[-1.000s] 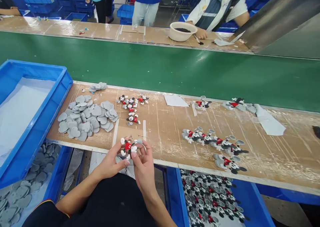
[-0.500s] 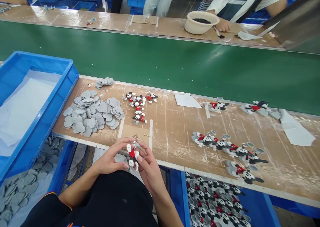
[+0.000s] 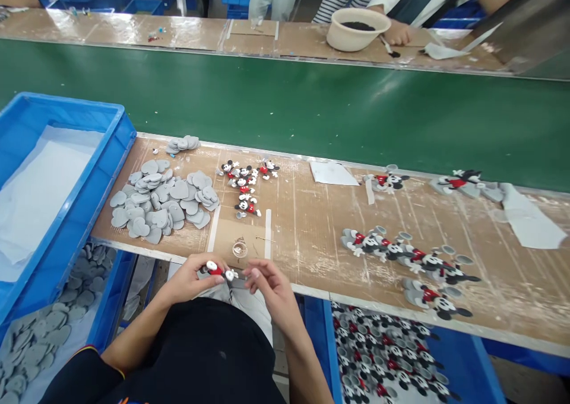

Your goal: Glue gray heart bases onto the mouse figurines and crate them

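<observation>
My left hand (image 3: 191, 276) and my right hand (image 3: 268, 280) meet at the near edge of the cardboard-covered bench (image 3: 312, 238), both pinched on one small mouse figure (image 3: 218, 271) in red, black and white, now lying flat between them. Just beyond my fingers a small clear ring (image 3: 239, 248) lies on the bench. A pile of grey heart-shaped pieces (image 3: 162, 199) sits to the left. A few finished mouse figures (image 3: 246, 185) lie behind the ring.
A blue crate lined with white paper (image 3: 53, 172) stands at left. Rows of mouse figures on grey backs (image 3: 401, 255) lie at right. Bins under the bench hold grey hearts (image 3: 40, 333) and mouse figures (image 3: 383, 362). A green conveyor belt (image 3: 285, 101) runs behind; other people work across it beside a cream bowl (image 3: 358, 27).
The figure stood upright between my hands before; now it is turned flat and lowered toward my lap. The clear ring, earlier hidden by my hands, shows on the bench.
</observation>
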A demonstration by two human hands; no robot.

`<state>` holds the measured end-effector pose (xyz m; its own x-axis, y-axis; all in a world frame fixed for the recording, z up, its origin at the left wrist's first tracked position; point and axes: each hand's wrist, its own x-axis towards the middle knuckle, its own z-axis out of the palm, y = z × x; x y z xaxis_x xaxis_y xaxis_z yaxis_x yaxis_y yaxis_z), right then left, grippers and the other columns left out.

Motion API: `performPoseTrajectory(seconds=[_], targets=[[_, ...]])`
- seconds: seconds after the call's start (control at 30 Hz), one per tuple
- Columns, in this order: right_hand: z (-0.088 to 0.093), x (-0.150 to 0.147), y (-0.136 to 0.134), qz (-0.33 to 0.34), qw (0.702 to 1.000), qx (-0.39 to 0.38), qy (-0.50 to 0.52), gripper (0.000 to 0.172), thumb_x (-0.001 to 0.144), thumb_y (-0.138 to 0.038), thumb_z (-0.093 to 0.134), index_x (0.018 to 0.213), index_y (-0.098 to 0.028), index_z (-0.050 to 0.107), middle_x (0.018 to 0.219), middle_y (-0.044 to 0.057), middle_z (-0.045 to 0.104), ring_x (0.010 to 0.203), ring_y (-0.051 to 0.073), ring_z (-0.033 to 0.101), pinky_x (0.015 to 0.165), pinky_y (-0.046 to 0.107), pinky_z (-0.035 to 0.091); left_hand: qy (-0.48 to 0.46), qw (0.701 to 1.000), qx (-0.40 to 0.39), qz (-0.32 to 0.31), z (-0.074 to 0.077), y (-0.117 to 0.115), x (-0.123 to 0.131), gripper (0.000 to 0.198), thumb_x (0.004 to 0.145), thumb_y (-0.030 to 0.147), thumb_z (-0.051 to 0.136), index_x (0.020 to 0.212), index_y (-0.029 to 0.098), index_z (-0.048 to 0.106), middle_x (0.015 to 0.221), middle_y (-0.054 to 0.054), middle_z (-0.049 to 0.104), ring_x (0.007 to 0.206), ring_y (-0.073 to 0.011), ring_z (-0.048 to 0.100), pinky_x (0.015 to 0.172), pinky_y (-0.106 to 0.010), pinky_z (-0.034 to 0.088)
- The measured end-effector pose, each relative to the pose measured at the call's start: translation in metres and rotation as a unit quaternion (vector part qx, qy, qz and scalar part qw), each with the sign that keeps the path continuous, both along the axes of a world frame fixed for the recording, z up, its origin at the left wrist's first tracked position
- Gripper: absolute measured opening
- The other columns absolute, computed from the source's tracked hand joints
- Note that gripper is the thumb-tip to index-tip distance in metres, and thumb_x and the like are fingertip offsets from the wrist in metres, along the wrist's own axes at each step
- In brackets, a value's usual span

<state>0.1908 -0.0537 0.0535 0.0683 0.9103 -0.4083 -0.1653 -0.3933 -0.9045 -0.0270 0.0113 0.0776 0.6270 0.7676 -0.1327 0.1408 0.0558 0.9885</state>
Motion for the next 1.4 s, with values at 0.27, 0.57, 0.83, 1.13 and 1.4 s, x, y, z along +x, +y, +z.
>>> performPoseTrajectory(seconds=[0.27, 0.57, 0.83, 1.13, 1.4], targets=[[-0.051, 0.008, 0.027, -0.064, 0.986, 0.069, -0.136, 0.037, 0.083, -0.053, 0.069, 0.102, -0.021, 0.069, 0.09, 0.007, 0.073, 0.079, 0.022, 0.067, 0.071, 0.036, 0.055, 0.099, 0.994, 0.036, 0.032, -0.016, 0.009, -0.004, 0.026, 0.092, 0.038, 0.062, 0.096, 0.014, 0.069, 0.09, -0.005, 0.071, 0.081, -0.0163, 0.062, 0.075, -0.025, 0.046], [-0.051, -0.004, 0.037, -0.067, 0.981, 0.09, -0.159, 0.027, 0.084, -0.048, 0.069, 0.088, -0.021, 0.072, 0.083, 0.006, 0.072, 0.071, 0.02, 0.063, 0.066, 0.033, 0.049, 0.039, 0.998, 0.046, 0.022, -0.015, 0.003, 0.007, 0.021, 0.093, 0.034, 0.063, 0.098, 0.015, 0.068, 0.1, -0.008, 0.072, 0.092, -0.0186, 0.065, 0.085, -0.029, 0.049], [-0.044, 0.002, 0.037, -0.074, 0.985, 0.079, -0.131, 0.029, 0.083, -0.049, 0.069, 0.083, -0.021, 0.072, 0.085, 0.006, 0.072, 0.08, 0.022, 0.064, 0.074, 0.035, 0.051, 0.052, 0.997, 0.044, 0.022, -0.016, 0.004, 0.004, 0.023, 0.093, 0.035, 0.063, 0.099, 0.014, 0.069, 0.098, -0.008, 0.072, 0.091, -0.0184, 0.065, 0.083, -0.028, 0.048], [-0.042, 0.003, 0.038, -0.103, 0.988, 0.059, -0.097, 0.031, 0.083, -0.05, 0.069, 0.083, -0.019, 0.071, 0.074, 0.003, 0.069, 0.066, 0.016, 0.058, 0.063, 0.029, 0.047, 0.071, 0.997, 0.025, -0.017, -0.018, -0.001, 0.005, 0.028, 0.098, 0.04, 0.053, 0.101, 0.014, 0.065, 0.088, -0.004, 0.067, 0.08, -0.015, 0.059, 0.076, -0.025, 0.044], [-0.042, 0.003, 0.042, -0.119, 0.988, 0.064, -0.076, 0.033, 0.083, -0.052, 0.068, 0.081, -0.019, 0.068, 0.07, 0.002, 0.067, 0.063, 0.015, 0.057, 0.06, 0.027, 0.046, 0.051, 0.998, 0.002, -0.04, -0.017, -0.009, 0.013, 0.037, 0.102, 0.041, 0.042, 0.104, 0.013, 0.066, 0.092, -0.006, 0.068, 0.083, -0.0153, 0.059, 0.078, -0.025, 0.043]])
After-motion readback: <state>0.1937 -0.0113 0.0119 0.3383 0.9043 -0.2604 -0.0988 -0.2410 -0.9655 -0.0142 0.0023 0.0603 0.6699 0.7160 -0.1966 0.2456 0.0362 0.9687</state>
